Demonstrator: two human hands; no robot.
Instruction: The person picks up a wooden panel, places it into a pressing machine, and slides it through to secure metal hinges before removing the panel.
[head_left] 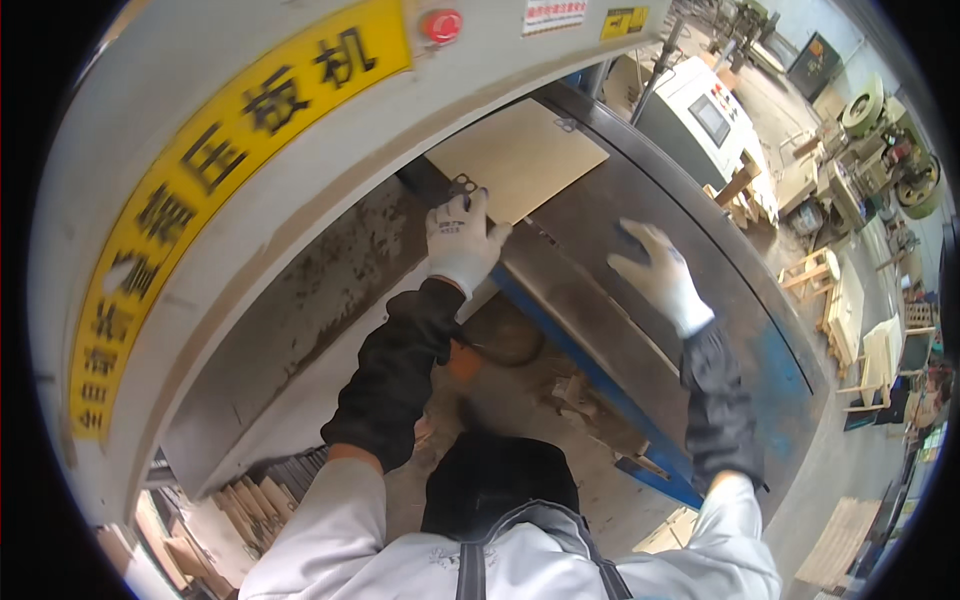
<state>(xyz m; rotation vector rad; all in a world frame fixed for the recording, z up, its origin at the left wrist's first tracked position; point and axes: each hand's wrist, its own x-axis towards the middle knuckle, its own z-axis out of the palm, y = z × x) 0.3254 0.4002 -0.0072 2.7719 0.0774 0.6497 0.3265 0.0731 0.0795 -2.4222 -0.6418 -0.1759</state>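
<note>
A flat tan board (535,165) lies on the dark metal bed of the press, with small groups of round holes at its near-left and far-right ends. My left hand (462,240), in a white glove, is at the near edge of this board. Its fingers bend over the edge beside the holes, and the thumb lies apart near the corner; the underside of the grip is hidden. To the right, my right hand (655,270), gloved too, is over the bare metal bed (600,300), its fingers spread and holding nothing. Dark sleeve covers run up both forearms.
The machine's pale housing (300,100) arches over the bed on the left, bearing a yellow label and a red button (441,26). A blue frame edge (590,370) runs below. Further right stand a control cabinet (705,110), wooden stools (808,270) and other machines.
</note>
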